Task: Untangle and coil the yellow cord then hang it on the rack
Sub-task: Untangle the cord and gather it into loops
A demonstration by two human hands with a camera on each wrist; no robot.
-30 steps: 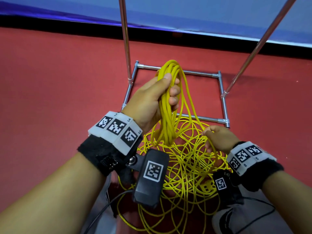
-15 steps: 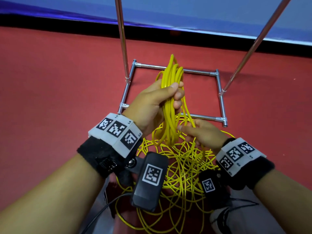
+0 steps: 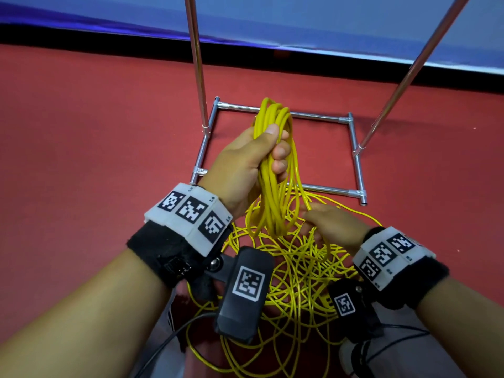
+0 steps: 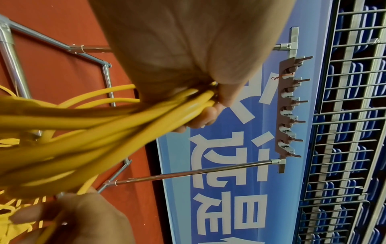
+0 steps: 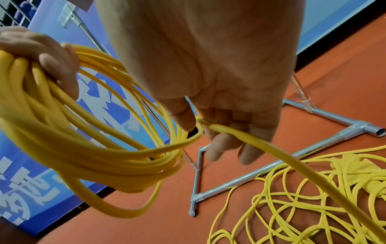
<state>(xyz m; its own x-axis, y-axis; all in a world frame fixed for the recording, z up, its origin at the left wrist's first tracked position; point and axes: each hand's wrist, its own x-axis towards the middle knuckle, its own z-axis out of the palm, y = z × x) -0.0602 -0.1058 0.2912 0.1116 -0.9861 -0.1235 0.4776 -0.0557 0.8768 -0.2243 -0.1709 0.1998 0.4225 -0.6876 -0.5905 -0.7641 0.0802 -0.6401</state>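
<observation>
Coiling underway: your left hand [image 3: 246, 162] clasps the yellow cord [image 3: 275, 170] loops; right hand [image 3: 331, 223] pinches one strand.
Tangled slack at lower centre may snag and drag loops from your grip.

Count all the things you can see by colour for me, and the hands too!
Yellow: 1, the yellow cord, partly coiled, partly tangled on the floor.
Silver: 1, the metal rack.
Hands: 2, the left hand gripping the coils, the right hand pinching one strand.
Total: 4.

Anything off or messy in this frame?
Only the expected mess: much of the yellow cord lies tangled on the red floor. The left hand grips a neat bundle; the right hand pinches one strand. Rack looks intact.
</observation>
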